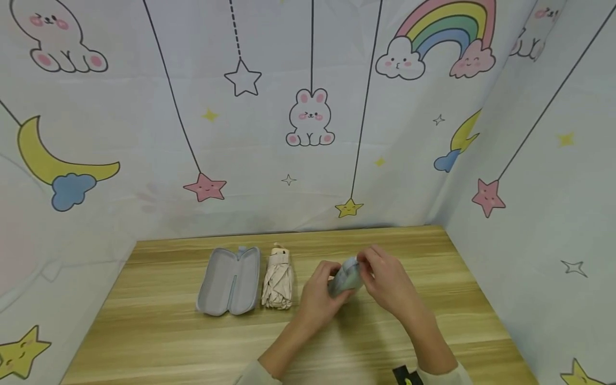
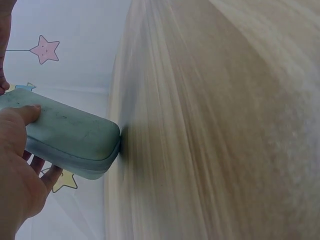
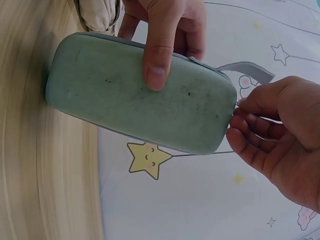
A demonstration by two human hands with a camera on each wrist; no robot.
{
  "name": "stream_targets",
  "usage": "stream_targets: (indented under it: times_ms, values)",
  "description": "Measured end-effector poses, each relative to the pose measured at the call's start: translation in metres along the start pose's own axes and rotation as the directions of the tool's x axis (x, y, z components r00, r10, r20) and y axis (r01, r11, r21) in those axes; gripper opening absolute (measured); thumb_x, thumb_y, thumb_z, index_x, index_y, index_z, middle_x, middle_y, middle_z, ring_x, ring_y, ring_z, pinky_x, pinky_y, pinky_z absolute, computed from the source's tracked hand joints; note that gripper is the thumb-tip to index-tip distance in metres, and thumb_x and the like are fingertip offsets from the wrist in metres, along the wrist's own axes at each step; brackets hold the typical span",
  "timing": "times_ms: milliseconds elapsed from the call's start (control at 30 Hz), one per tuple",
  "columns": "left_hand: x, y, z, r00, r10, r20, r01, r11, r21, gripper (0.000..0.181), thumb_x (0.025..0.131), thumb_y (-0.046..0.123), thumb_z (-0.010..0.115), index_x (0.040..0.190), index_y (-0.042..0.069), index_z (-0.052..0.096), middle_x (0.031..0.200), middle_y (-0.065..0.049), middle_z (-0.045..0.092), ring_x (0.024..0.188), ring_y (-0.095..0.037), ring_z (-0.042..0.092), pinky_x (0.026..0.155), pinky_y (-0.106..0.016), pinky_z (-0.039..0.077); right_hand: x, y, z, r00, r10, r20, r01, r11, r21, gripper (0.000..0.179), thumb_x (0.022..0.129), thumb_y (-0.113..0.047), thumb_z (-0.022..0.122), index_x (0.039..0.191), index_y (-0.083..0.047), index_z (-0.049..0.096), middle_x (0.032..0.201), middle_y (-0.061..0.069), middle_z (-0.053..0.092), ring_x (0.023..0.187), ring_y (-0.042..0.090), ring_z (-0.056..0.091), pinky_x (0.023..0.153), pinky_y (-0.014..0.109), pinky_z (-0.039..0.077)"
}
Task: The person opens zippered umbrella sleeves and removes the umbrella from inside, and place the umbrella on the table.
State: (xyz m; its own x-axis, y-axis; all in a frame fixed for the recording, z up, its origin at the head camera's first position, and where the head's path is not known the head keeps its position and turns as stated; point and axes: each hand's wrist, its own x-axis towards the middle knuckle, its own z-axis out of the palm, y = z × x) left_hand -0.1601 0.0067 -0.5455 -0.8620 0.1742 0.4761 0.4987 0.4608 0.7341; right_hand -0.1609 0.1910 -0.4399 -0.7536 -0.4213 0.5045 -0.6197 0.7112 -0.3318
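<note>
A pale green zippered case [image 3: 125,110] with dark specks stands tilted, its lower short end against the wooden table. My left hand [image 1: 320,293] grips it round the sides, the thumb [image 3: 156,65] on its broad face and the fingers behind. At the upper end, the thumb and fingertips of my right hand [image 1: 387,278] pinch what looks like the zipper pull, mostly hidden by the fingers. A grey strap [image 3: 250,69] sticks out near that end. The case's seam looks closed in the left wrist view, and its inside is hidden.
Left of my hands lies a folded beige umbrella [image 1: 278,280]. Beside it a grey glasses case [image 1: 218,283] lies spread open. The wooden table [image 1: 159,342] meets a patterned cloth wall [image 1: 260,155] at the back and another at the right.
</note>
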Motion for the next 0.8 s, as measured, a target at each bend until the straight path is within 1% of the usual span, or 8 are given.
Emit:
stream_targets:
  times_ms: [167,267,433,800]
  values:
    - [-0.0015,0.0003,-0.0047,0.999,-0.043,0.016,0.044,0.999,-0.027,0.051,0.087,0.018,0.091,0.126,0.016,0.059,0.124,0.002,0.062,0.112,-0.017,0.066,0.086,-0.035,0.06,0.0009,0.0009,0.0033,1.0,-0.005,-0.009,0.005,1.0,0.011,0.016,0.09,0.007,0.076,0.095,-0.005,0.068,0.092,0.003,0.064,0.077,0.014,0.064,0.066,0.03,0.058]
    - [-0.0023,0.0011,-0.0067,0.998,-0.052,0.029,0.053,0.998,-0.037,0.05,0.088,0.017,0.09,0.127,0.016,0.059,0.125,0.002,0.061,0.114,-0.018,0.066,0.088,-0.036,0.06,0.0008,0.001,0.005,1.0,-0.01,-0.017,0.01,1.0,0.015,0.017,0.09,0.007,0.076,0.094,-0.006,0.068,0.091,0.002,0.063,0.076,0.013,0.064,0.066,0.03,0.058]
    - [-0.0028,0.0014,-0.0071,0.998,-0.045,0.037,0.046,0.998,-0.039,0.05,0.089,0.016,0.089,0.128,0.015,0.058,0.125,0.001,0.061,0.114,-0.019,0.066,0.089,-0.037,0.06,-0.0005,0.0007,0.0062,1.0,-0.008,-0.026,0.008,1.0,0.019,0.017,0.09,0.008,0.077,0.094,-0.006,0.068,0.091,0.002,0.062,0.076,0.013,0.064,0.065,0.028,0.058]
    - [-0.0025,-0.0011,-0.0068,0.999,-0.026,0.025,0.027,0.999,-0.03,0.051,0.088,0.015,0.09,0.128,0.014,0.059,0.125,0.0,0.062,0.113,-0.019,0.068,0.088,-0.037,0.061,-0.0024,0.0025,0.0062,0.999,0.003,-0.049,0.0,0.999,0.045,0.019,0.089,0.01,0.076,0.095,-0.006,0.067,0.09,0.001,0.062,0.076,0.013,0.065,0.065,0.029,0.058]
